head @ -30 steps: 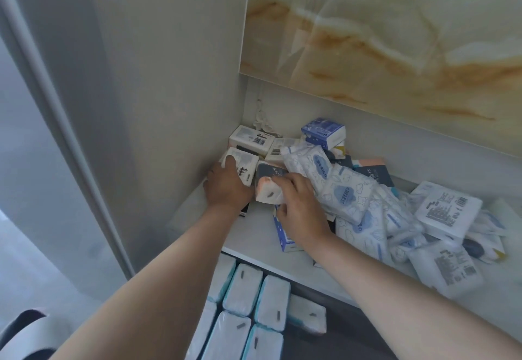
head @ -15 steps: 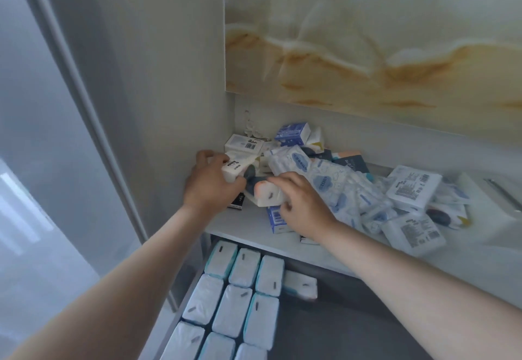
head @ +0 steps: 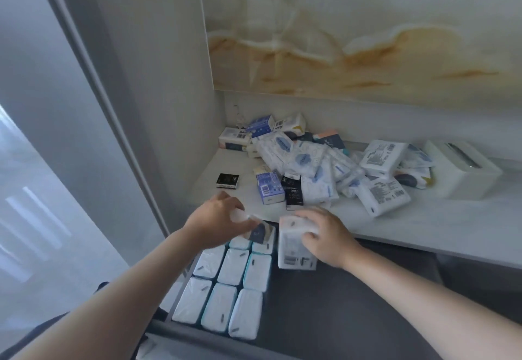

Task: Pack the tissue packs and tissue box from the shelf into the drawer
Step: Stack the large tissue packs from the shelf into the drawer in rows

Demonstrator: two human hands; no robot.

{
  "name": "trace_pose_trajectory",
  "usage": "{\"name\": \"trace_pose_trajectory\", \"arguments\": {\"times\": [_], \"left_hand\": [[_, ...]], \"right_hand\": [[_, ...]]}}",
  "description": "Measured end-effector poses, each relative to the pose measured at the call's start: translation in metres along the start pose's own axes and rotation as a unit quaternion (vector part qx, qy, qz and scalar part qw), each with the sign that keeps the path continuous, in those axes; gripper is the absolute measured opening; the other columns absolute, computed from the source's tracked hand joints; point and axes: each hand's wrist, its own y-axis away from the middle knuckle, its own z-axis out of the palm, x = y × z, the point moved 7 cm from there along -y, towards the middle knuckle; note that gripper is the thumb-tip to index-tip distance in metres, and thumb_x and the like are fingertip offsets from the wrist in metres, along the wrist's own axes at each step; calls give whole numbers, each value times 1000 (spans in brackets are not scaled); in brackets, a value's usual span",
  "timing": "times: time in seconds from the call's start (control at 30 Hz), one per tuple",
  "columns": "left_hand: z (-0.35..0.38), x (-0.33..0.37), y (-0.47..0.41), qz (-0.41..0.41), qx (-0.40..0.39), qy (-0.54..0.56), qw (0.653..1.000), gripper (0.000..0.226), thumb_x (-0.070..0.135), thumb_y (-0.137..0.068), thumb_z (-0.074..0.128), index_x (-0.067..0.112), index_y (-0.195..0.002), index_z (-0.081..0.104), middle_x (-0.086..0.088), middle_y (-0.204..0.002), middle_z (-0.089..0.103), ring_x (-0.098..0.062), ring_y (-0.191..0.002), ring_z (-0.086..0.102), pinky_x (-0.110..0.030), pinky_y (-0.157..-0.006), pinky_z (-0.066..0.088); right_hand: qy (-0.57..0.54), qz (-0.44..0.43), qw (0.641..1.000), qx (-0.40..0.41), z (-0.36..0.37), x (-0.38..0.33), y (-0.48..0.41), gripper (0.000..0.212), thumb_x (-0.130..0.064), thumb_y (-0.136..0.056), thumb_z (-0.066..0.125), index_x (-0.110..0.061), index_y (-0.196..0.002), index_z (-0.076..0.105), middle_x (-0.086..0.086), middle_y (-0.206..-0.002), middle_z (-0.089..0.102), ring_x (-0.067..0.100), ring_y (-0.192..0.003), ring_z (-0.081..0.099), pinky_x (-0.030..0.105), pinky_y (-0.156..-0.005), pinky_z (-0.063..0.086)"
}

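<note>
My left hand [head: 216, 219] grips a small tissue pack with a dark print [head: 260, 232] just above the back left of the open drawer [head: 353, 311]. My right hand [head: 324, 236] grips a white tissue pack [head: 293, 249] over the drawer, next to the shelf edge. Several white packs with teal sides [head: 231, 283] lie in rows at the drawer's left. A heap of tissue packs [head: 310, 167] covers the white shelf [head: 423, 226], and a white tissue box [head: 463, 171] stands at its right.
A small black pack [head: 227, 181] lies alone on the shelf's left. A grey side wall [head: 147, 91] closes the shelf on the left, a marble panel [head: 353, 28] hangs behind. The drawer's dark floor is bare to the right of the rows.
Both hands have pulled back from the shelf's back left corner and come down over the drawer, each carrying a pack. The view has tilted downward.
</note>
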Motion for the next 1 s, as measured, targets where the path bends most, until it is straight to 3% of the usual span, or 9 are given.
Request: {"name": "trace_pose_trajectory", "arguments": {"times": [0.13,0.2,0.27,0.37,0.53,0.67,0.8,0.9,1.0], "left_hand": [[38,12,7,49,-49,-19,997,58,69,-74,64,25,-110,54,10,-116,43,-15,-102,52,-33,-89,49],[50,11,9,60,-81,-63,993,71,76,-70,57,21,-114,51,7,-118,40,-17,-107,48,-35,-90,49],[61,2,9,46,-124,-113,985,83,80,-64,54,17,-119,49,3,-121,37,-19,-110,47,-37,-92,50],[79,-10,8,32,-180,-173,968,87,71,-67,70,14,-127,43,-1,-130,31,-22,-116,46,-39,-98,49],[102,-20,8,-5,-231,-127,964,87,72,-67,71,17,-128,44,-3,-139,29,-24,-117,46,-41,-105,43],[113,-25,4,-26,-210,-173,962,91,73,-68,69,17,-134,40,-5,-135,40,-24,-114,50,-42,-97,48],[116,-23,-2,-45,-188,-145,970,93,61,-70,76,18,-137,28,-8,-130,48,-27,-109,56,-42,-93,50],[115,-21,-8,-45,-180,-120,975,106,59,-67,80,31,-142,11,-12,-129,48,-31,-104,59,-42,-86,51],[116,-18,-11,-31,-191,-119,974,122,62,-68,77,45,-148,-13,-15,-140,38,-34,-109,59,-43,-87,52]], "right_hand": [[56,61,992,-99,31,31,17,55,-23,-83,57,-21,-138,55,-6,-136,52,13,-130,46,23,-107,34],[66,86,986,-124,41,43,19,55,-25,-85,58,-21,-140,53,-5,-138,51,15,-131,45,23,-106,34],[71,103,982,-140,51,53,20,57,-26,-87,60,-18,-142,50,-2,-139,50,16,-130,47,21,-104,34],[71,118,977,-163,69,67,21,60,-21,-89,62,-17,-147,46,2,-145,47,19,-134,44,22,-106,31],[91,106,979,-149,97,78,17,59,-20,-91,66,-20,-147,47,-1,-152,44,21,-137,43,26,-111,31],[176,82,975,-111,109,82,17,41,-24,-94,59,-24,-135,55,0,-138,46,27,-115,55,34,-89,45],[178,166,964,-105,114,95,18,26,-32,-96,55,-15,-116,53,8,-120,58,31,-100,63,35,-75,49],[43,277,955,-94,124,103,22,29,-30,-92,58,-14,-112,42,7,-109,63,29,-90,67,32,-61,52],[-191,428,880,-80,147,110,29,33,-16,-92,59,-12,-118,39,11,-111,61,27,-76,70,37,-49,59]]}}
